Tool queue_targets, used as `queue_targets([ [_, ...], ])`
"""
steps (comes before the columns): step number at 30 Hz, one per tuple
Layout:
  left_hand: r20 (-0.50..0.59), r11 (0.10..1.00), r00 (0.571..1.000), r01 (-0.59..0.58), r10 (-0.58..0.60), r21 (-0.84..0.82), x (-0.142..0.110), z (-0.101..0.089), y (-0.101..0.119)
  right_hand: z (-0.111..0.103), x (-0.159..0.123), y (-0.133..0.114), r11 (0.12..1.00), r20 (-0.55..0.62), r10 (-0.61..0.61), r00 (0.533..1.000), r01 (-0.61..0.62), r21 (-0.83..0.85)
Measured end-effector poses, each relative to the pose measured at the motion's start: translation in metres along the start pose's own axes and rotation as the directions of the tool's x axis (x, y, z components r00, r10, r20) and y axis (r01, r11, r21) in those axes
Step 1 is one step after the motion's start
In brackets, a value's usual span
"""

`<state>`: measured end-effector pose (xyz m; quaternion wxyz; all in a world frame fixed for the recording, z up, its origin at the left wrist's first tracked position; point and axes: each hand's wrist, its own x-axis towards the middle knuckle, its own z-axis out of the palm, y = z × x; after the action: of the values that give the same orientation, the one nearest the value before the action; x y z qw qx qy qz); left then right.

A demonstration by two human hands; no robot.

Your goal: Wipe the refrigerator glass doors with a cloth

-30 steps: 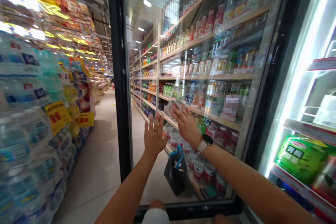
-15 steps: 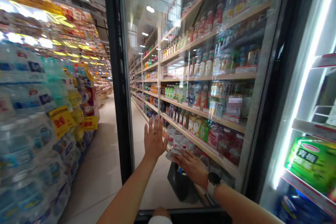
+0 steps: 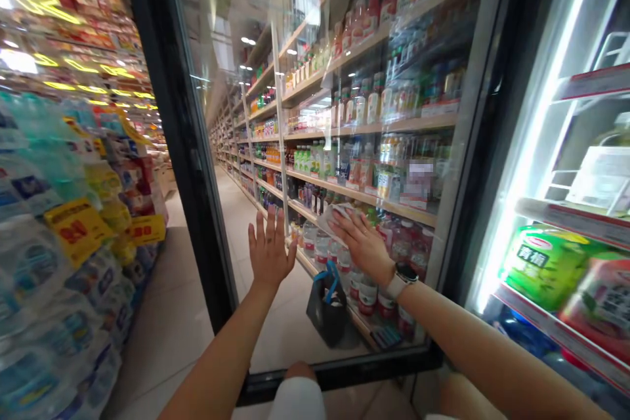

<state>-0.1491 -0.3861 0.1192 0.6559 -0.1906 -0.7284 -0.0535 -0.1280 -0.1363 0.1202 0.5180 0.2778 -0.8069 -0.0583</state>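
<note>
A glass door [image 3: 268, 344] in a black frame stands open in front of me. My left hand [image 3: 269, 251] lies against the pane with its fingers spread and nothing in it. Higher and to the right, my right hand [image 3: 363, 246] presses a crumpled whitish cloth [image 3: 329, 215] to the glass. Part of the cloth sticks out past the fingertips; the rest is hidden under the palm. A watch [image 3: 406, 271] is on my right wrist. Through the pane, below my hands, a dark bag [image 3: 327, 318] with blue handles sits on the floor.
Shelves of bottled drinks [image 3: 359, 105] run along the aisle behind the glass. At right, the lit cooler holds a green pack [image 3: 541, 262] and other drinks. Stacked water packs [image 3: 49, 315] with yellow price signs [image 3: 77, 230] stand at left. My knee [image 3: 298, 371] is near the door's lower frame.
My right hand has moved up the glass with the cloth, uncovering more of the bag. My left hand stays flat on the pane. The view has shifted, and the frame appears farther left.
</note>
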Motion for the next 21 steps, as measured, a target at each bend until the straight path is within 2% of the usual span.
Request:
queue_targets([
  [3,0.007,1.000,1.000,0.005,-0.005,-0.001,0.001,-0.001,0.001,0.013,-0.015,-0.010,0.999,-0.001,0.014,1.000,-0.014,0.032],
  [8,0.004,1.000,1.000,0.003,-0.003,0.009,0.002,-0.003,0.001,0.037,-0.059,-0.037,0.997,0.040,-0.050,0.998,0.048,0.053],
  [13,-0.002,1.000,1.000,-0.003,0.003,0.026,0.002,-0.005,0.002,0.042,-0.094,-0.050,0.990,0.082,-0.121,0.989,0.115,0.078],
  [15,0.003,1.000,1.000,-0.005,0.005,0.028,0.002,-0.005,0.001,0.040,-0.093,-0.050,0.988,0.063,-0.131,0.989,0.125,0.096],
  [18,0.029,0.999,1.000,0.002,-0.003,0.034,0.000,-0.004,0.000,0.032,-0.071,-0.042,0.990,-0.012,-0.101,0.995,0.102,0.095],
  [21,0.038,0.998,0.999,-0.005,0.002,0.060,-0.001,-0.003,0.000,0.015,-0.031,-0.025,0.996,-0.121,0.070,0.990,-0.062,0.068],
])
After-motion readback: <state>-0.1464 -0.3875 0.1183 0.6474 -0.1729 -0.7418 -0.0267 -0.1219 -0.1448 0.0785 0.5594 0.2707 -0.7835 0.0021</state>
